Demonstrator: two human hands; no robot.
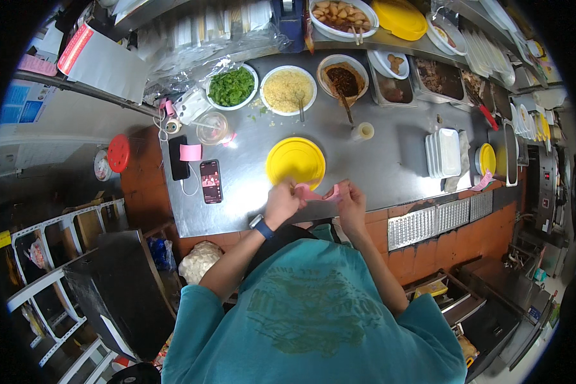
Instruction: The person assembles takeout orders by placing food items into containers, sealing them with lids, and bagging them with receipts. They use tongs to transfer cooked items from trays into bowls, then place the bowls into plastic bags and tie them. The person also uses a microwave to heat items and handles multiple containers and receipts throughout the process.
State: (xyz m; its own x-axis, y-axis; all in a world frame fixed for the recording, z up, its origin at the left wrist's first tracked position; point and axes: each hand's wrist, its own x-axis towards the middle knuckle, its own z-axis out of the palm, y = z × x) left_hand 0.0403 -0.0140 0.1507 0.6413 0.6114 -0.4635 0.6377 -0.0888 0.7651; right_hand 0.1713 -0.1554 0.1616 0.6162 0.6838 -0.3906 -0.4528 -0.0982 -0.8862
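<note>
My left hand, with a dark watch on its wrist, grips one end of a pink paper slip. My right hand pinches the other end, so the slip stretches between them at the near edge of the metal table. Just beyond my hands, a round yellow lid lies on the table; whether a container is under it I cannot tell. To the left are a phone with a lit screen, a dark phone and another pink slip.
Along the back stand bowls of chopped greens, minced garlic and dark sauce with a spoon. A small roll and a plastic cup sit nearer. Stacked white trays and metal food pans are at right.
</note>
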